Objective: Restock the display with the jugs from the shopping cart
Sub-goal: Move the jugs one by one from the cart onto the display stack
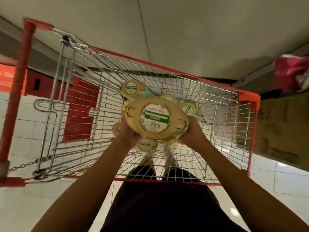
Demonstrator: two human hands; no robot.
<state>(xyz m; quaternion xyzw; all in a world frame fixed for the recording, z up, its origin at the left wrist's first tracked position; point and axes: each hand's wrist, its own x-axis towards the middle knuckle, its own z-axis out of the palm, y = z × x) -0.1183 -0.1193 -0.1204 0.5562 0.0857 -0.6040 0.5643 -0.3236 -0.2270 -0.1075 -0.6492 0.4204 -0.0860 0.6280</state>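
Observation:
I look straight down into a wire shopping cart (217, 104) with a red rim. Both my hands hold one large yellow jug (156, 118) above the basket, its round green-and-white labelled lid facing me. My left hand (127, 133) grips its left side and my right hand (192, 131) grips its right side. Several more yellow jugs stand in the cart below it, among them a far jug (133, 88), a right jug (189, 108) and a near jug (146, 144). The held jug hides parts of the others.
The cart's folded red child-seat flap (80, 111) and red handle bar (16, 97) lie at the left. A pale shelf board (167, 30) runs along the top. A red package (291, 74) sits at the right edge, above a brown carton (275, 128). The floor is white tile.

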